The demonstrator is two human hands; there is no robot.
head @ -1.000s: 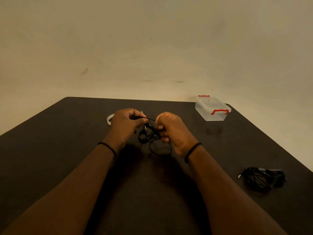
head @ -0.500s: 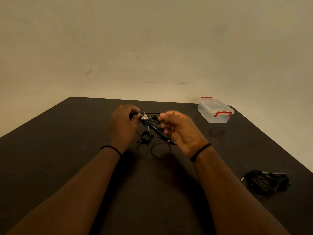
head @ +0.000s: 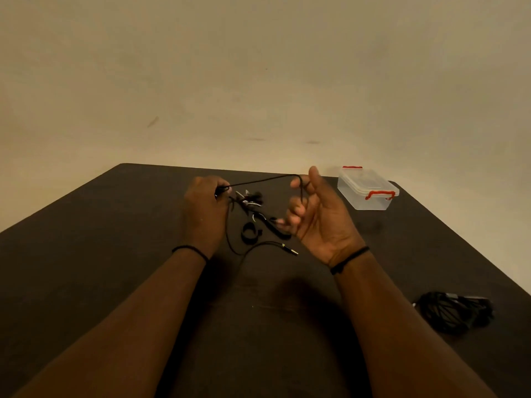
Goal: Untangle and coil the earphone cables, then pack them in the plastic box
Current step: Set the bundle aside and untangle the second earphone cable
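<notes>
So thin black earphone cable point(head: 260, 180) runs taut left-right — left hand point(head: 205, 209) pinches one end, right hand point(head: 314, 214), fingers loosely curled, hooks the other.

A single head-worn view is given, aimed forward and down from close above the forearms, across the dark worktop point(head: 86, 254) towards a plain wall point(head: 258, 67).

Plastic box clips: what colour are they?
Red, on a clear plastic box with its lid on; the near clip shows best in the head view.
</notes>
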